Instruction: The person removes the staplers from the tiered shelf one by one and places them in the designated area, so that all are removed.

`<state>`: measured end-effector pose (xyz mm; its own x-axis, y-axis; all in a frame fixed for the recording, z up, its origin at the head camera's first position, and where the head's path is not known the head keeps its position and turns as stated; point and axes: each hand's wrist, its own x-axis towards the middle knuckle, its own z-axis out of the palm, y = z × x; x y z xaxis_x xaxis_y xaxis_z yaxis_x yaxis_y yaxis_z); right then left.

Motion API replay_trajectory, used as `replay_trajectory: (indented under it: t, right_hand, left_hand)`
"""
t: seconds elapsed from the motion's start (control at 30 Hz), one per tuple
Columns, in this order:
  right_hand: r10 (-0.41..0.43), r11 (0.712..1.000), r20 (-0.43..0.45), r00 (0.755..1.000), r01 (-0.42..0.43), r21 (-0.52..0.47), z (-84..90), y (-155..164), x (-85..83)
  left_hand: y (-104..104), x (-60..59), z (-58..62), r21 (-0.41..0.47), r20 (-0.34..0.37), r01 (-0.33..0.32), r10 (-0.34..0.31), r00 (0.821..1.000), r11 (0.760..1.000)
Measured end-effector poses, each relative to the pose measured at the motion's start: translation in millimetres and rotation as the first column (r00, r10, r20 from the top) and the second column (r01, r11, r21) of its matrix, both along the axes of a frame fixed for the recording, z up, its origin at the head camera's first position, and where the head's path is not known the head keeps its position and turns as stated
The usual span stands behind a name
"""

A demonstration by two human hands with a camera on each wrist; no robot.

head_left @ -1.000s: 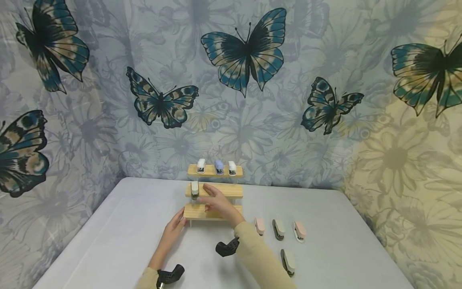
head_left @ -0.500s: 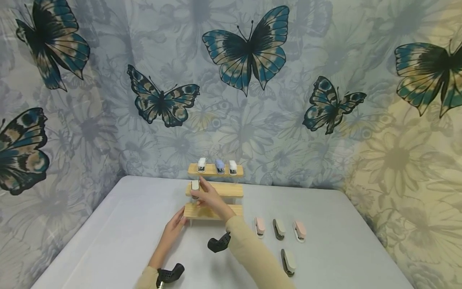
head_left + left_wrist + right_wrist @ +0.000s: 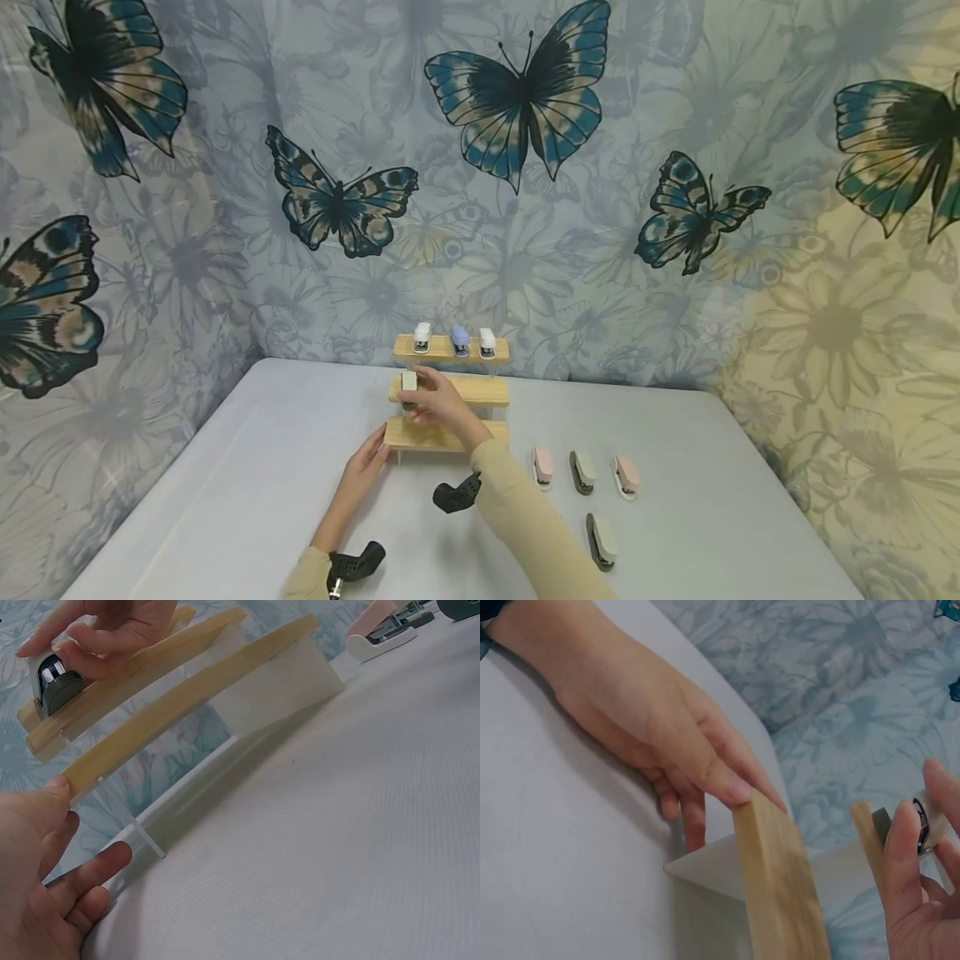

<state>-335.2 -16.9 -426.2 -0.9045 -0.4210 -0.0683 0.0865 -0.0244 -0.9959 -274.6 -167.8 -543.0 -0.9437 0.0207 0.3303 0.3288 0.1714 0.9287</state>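
The right hand (image 3: 438,402) moves left along the middle shelf (image 3: 480,388) of the wooden rack and now closes its fingers round the white stapler (image 3: 408,382) standing at that shelf's left end. A second ago it lay over the shelf's middle, clear of the stapler.

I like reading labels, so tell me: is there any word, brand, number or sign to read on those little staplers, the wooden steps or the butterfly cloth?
None: no view shows readable text.
The staplers and wooden steps bear no legible marks.
The butterfly cloth carries only pictures.
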Motion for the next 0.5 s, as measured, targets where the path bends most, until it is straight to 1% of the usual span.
replay_trajectory:
  t: [0.1, 0.2, 0.37, 0.5]
  right_hand:
    - [-0.013, 0.999, -0.013, 1.000, 0.014, 0.036, -2.5, 0.8, -2.1]
    - [-0.030, 0.996, -0.043, 0.999, 0.034, 0.084, -3.4, 1.7, -2.6]
    - [-0.057, 0.987, -0.092, 0.994, 0.070, 0.147, 5.3, 5.6, 2.1]
    - [-0.063, 0.982, -0.089, 0.994, 0.078, 0.173, 9.9, 11.2, 5.5]
  left_hand:
    - [0.2, 0.5, 1.6, -0.008, 0.004, -0.005, 0.005, 1.000, 1.000]
    - [0.8, 0.8, 2.3, 0.001, 0.027, -0.023, 0.023, 0.999, 1.000]
    - [1.8, 1.3, 2.4, 0.001, 0.040, -0.030, 0.030, 0.999, 1.000]
    - [3.4, 2.2, 2.8, -0.002, 0.045, -0.035, 0.035, 0.998, 0.999]
